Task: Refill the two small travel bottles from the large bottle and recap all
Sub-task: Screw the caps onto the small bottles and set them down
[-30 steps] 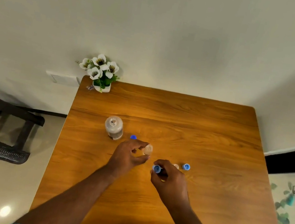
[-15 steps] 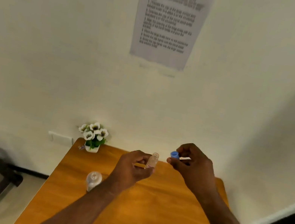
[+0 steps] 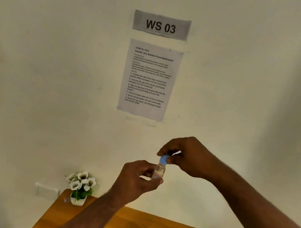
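Fingers [image 3: 172, 159] of the right hand [image 3: 192, 158] pinch the blue cap [image 3: 163, 159] onto a travel bottle [image 3: 159, 172] gripped by the left hand [image 3: 137, 179]; recapping under way, other bottles unseen.

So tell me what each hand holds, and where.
Left hand grips the small clear plastic bottle by its lower body; right hand pinches its round blue cap.

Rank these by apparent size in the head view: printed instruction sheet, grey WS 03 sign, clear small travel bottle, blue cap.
1. White printed instruction sheet
2. Grey WS 03 sign
3. Clear small travel bottle
4. Round blue cap
Bottle and cap are held nearer the camera, so true sizes stay unsure.
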Available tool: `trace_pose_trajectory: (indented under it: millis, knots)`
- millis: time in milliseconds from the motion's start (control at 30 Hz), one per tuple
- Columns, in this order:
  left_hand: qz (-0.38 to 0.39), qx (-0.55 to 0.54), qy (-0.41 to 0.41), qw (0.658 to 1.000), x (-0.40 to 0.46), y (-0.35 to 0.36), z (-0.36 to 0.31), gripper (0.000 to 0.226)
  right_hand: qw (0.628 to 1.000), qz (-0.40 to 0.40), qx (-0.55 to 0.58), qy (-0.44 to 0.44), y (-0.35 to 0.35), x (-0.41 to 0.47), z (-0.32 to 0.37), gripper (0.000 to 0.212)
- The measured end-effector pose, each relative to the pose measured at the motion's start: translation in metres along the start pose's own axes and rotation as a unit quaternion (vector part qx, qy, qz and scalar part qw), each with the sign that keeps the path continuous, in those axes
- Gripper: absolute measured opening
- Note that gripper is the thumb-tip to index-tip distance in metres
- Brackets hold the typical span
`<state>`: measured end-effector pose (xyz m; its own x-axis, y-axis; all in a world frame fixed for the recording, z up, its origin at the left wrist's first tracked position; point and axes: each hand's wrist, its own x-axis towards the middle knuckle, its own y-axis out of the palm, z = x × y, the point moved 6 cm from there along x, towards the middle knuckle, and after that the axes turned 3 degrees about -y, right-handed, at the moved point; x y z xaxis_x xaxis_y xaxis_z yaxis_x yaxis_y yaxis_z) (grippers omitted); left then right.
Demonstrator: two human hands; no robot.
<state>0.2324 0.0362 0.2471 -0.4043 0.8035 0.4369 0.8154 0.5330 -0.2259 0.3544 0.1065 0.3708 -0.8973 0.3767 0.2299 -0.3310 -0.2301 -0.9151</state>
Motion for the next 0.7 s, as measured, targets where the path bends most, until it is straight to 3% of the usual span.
trace_pose_trajectory:
  millis: [100,233,333,400,433,500,533,600,700]
  knots:
    - [-0.005,0.009,0.004,1.0,0.004,0.003,-0.007,0.028,0.998,0.024,-0.056,-0.026,-0.007,0.004,0.005,0.031]
    - [-0.008,0.001,0.001,1.0,0.007,0.006,-0.014,0.031,0.992,0.035,-0.125,0.002,-0.02,0.005,0.009,0.021]
    - [-0.012,-0.005,0.006,1.0,0.008,0.009,-0.022,0.029,0.98,-0.003,-0.195,0.045,-0.03,0.006,0.006,0.053]
    - [-0.011,-0.011,0.007,1.0,0.009,0.01,-0.025,0.028,0.977,-0.05,-0.203,0.05,-0.041,0.006,0.006,0.06]
    - [-0.01,-0.015,0.007,1.0,0.01,0.009,-0.026,0.028,0.983,-0.062,-0.166,0.047,-0.047,0.005,0.006,0.054]
    - [-0.011,-0.02,0.008,1.0,0.011,0.007,-0.029,0.029,0.997,-0.044,-0.054,0.023,-0.056,0.005,0.009,0.02]
    - [-0.011,-0.016,0.01,1.0,0.012,0.006,-0.031,0.03,0.999,-0.011,-0.033,-0.001,-0.056,0.004,0.013,0.016]
    - [-0.01,-0.01,0.013,1.0,0.012,0.006,-0.034,0.03,0.998,0.035,-0.039,-0.038,-0.048,0.002,0.018,0.029]
    - [-0.012,-0.011,0.009,1.0,0.013,0.005,-0.034,0.028,0.994,0.033,-0.103,-0.027,-0.034,0.003,0.018,0.02]
